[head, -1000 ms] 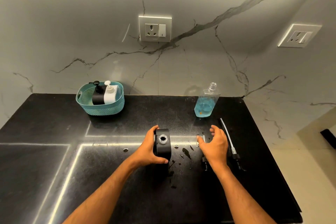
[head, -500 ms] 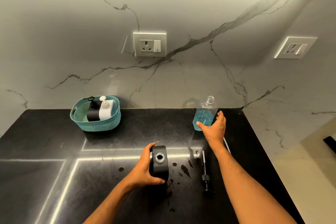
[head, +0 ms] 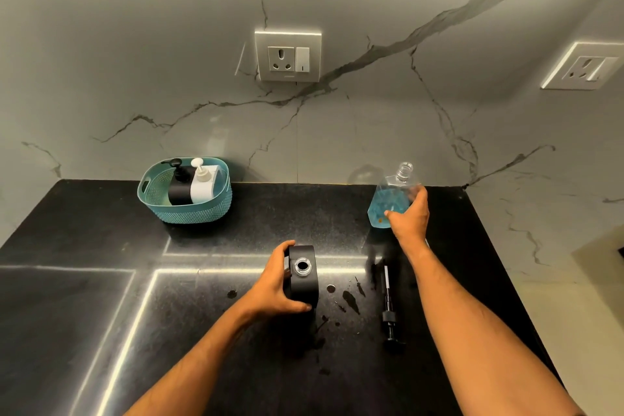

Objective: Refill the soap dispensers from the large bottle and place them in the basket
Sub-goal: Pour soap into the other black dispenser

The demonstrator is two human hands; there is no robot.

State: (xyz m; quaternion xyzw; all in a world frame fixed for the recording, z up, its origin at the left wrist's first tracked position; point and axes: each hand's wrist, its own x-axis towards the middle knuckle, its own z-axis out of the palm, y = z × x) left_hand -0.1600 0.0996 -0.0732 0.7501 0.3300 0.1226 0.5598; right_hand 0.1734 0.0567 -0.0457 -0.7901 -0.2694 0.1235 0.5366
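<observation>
A black soap dispenser (head: 304,284) with its round neck uncovered stands upright at the middle of the black counter. My left hand (head: 275,284) grips its left side. At the back right stands the large clear bottle (head: 388,201), uncapped and partly full of blue liquid; my right hand (head: 410,216) wraps around its right side. A black pump head (head: 390,317) with its tube lies flat on the counter right of the dispenser. A teal basket (head: 162,209) at the back left holds a black dispenser (head: 180,184) and a white dispenser (head: 204,184).
Dark wet drops (head: 349,299) are scattered on the counter (head: 84,314) around the open dispenser. The marble wall carries a socket plate (head: 287,57) at the centre and another socket (head: 589,66) on the right. The counter's right edge drops off beside my right arm.
My right hand left the pump lying on the counter, reached back to the large bottle and closed around it. My left hand kept its hold on the black dispenser.
</observation>
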